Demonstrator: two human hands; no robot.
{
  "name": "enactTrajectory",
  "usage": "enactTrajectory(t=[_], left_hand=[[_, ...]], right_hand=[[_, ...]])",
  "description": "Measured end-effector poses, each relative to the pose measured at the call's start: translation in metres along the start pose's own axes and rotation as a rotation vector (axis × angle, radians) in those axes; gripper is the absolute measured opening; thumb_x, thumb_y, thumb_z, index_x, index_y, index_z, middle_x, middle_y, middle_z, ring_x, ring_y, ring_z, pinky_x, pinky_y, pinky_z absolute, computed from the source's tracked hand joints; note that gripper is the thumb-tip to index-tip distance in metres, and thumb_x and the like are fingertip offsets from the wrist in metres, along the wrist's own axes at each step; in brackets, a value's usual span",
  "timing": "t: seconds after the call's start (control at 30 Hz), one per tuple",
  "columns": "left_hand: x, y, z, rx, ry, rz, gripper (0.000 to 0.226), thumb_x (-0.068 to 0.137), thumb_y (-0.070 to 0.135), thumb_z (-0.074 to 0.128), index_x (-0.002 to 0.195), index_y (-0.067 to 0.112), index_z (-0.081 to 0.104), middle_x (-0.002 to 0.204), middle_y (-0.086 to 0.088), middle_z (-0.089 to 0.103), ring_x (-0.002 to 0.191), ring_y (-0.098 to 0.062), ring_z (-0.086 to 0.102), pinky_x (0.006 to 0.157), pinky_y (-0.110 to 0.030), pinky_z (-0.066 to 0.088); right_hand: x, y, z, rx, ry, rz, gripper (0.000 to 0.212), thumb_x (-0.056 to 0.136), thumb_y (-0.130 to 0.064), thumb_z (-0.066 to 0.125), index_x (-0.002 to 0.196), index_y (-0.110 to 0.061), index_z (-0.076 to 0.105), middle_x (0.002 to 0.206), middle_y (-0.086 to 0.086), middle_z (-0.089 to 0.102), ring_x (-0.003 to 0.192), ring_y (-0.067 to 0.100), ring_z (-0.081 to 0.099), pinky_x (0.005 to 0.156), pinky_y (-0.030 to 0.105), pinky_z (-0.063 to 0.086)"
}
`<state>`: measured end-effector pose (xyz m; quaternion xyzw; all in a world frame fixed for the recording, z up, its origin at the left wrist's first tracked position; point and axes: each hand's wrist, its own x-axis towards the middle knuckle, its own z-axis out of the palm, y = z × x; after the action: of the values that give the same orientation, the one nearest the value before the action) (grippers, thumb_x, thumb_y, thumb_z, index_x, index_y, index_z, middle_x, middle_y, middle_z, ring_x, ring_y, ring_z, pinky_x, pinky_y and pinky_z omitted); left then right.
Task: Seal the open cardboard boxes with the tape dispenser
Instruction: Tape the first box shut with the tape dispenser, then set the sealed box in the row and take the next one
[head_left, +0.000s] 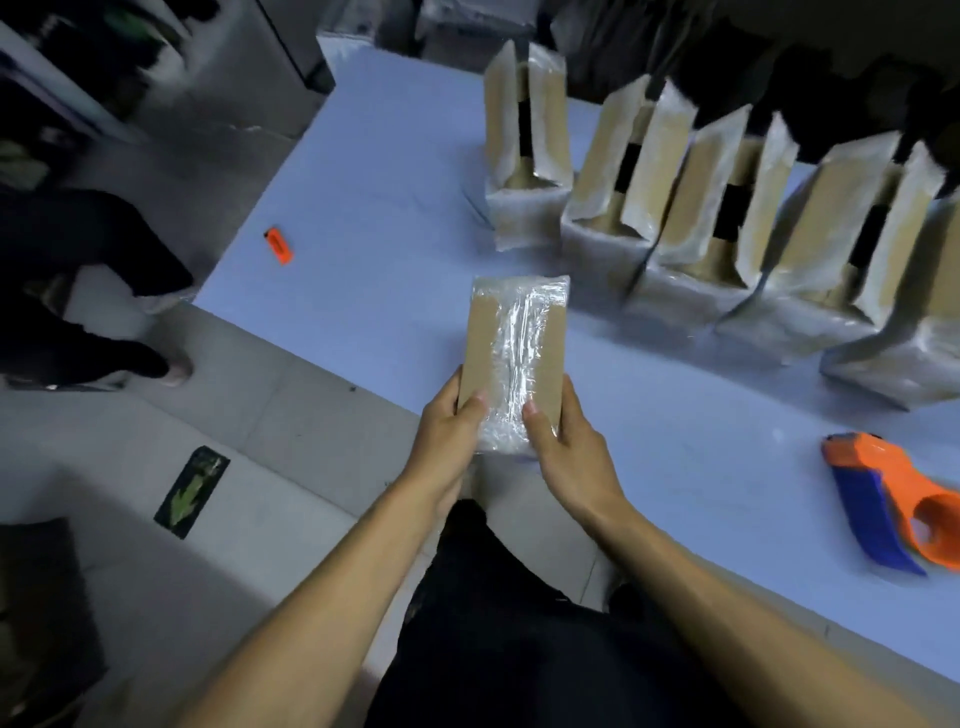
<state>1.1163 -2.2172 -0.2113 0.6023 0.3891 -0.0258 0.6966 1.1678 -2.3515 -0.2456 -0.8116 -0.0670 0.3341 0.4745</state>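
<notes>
A closed cardboard box (511, 358) sits near the middle of the view, at the near edge of the pale desk (395, 171), with clear tape running along its top seam and wrapped over both ends. Both hands hold it at its near end. The left hand (447, 431) grips the box's left side, thumb laid on the top face and fingers (458, 383) curled around the edge. The right hand (563, 441) grips the right side the same way, thumb on the taped seam and its fingers wrapped round the side.

At 1 to 3 o'clock from the held box stands a row of open cardboard boxes (691, 218), flaps upright, their outsides covered in clear tape; they stand close together, some touching. The row runs from 12 o'clock out to the right edge.

At 4 o'clock, well apart from the hands, the orange and blue tape dispenser (893, 499) lies on the desk, untouched. At 10 o'clock a small orange object (279, 245) lies alone on the desk; what it is cannot be told.

Beyond the desk's left edge, at 9 o'clock, another person's dark-trousered legs (78, 291) stand on the tiled floor (291, 441). A dark floor sticker (192, 491) with a green mark lies at 8 o'clock.
</notes>
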Motion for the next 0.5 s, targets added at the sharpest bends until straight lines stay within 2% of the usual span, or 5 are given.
enactTrajectory(t=[0.1, 0.2, 0.27, 0.37, 0.5], left_hand=[[0.031, 0.019, -0.063, -0.020, 0.032, 0.003, 0.034, 0.104, 0.008, 0.045, 0.126, 0.028, 0.063, 0.115, 0.009, 0.074, 0.107, -0.012, 0.071, 0.084, -0.025, 0.057], [0.070, 0.038, -0.113, 0.026, 0.050, 0.004, 0.034, 0.104, 0.011, 0.045, 0.126, 0.031, 0.063, 0.117, 0.010, 0.073, 0.109, -0.012, 0.070, 0.090, -0.031, 0.056], [0.103, 0.053, -0.137, 0.059, 0.052, 0.011, 0.034, 0.104, 0.014, 0.046, 0.129, 0.032, 0.061, 0.118, 0.011, 0.072, 0.109, -0.012, 0.069, 0.086, -0.028, 0.054], [0.156, 0.082, -0.154, 0.108, 0.022, 0.030, 0.034, 0.104, 0.017, 0.045, 0.133, 0.028, 0.060, 0.118, 0.010, 0.072, 0.104, -0.012, 0.069, 0.073, -0.022, 0.050], [0.218, 0.119, -0.156, 0.196, -0.013, 0.086, 0.033, 0.104, 0.021, 0.045, 0.135, 0.026, 0.058, 0.118, 0.007, 0.070, 0.099, -0.012, 0.068, 0.081, -0.032, 0.053]], right_hand=[[0.033, -0.043, 0.052, -0.025, -0.019, -0.014, 0.063, 0.101, -0.052, 0.039, 0.156, -0.033, 0.018, 0.139, -0.009, 0.057, 0.118, 0.018, 0.058, 0.095, 0.031, 0.045], [0.072, -0.083, 0.089, -0.041, -0.039, -0.030, 0.056, 0.102, -0.049, 0.040, 0.153, -0.030, 0.025, 0.131, -0.008, 0.061, 0.111, 0.020, 0.061, 0.090, 0.031, 0.045], [0.103, -0.107, 0.105, -0.060, -0.042, -0.034, 0.056, 0.102, -0.049, 0.040, 0.152, -0.029, 0.026, 0.128, -0.006, 0.063, 0.110, 0.022, 0.061, 0.090, 0.034, 0.046], [0.151, -0.139, 0.113, -0.073, -0.002, -0.039, 0.051, 0.103, -0.047, 0.039, 0.148, -0.026, 0.030, 0.121, -0.002, 0.064, 0.104, 0.025, 0.062, 0.086, 0.035, 0.047], [0.211, -0.168, 0.107, -0.084, 0.073, -0.057, 0.042, 0.102, -0.046, 0.040, 0.136, -0.022, 0.042, 0.116, 0.000, 0.065, 0.105, 0.028, 0.062, 0.093, 0.043, 0.048]])
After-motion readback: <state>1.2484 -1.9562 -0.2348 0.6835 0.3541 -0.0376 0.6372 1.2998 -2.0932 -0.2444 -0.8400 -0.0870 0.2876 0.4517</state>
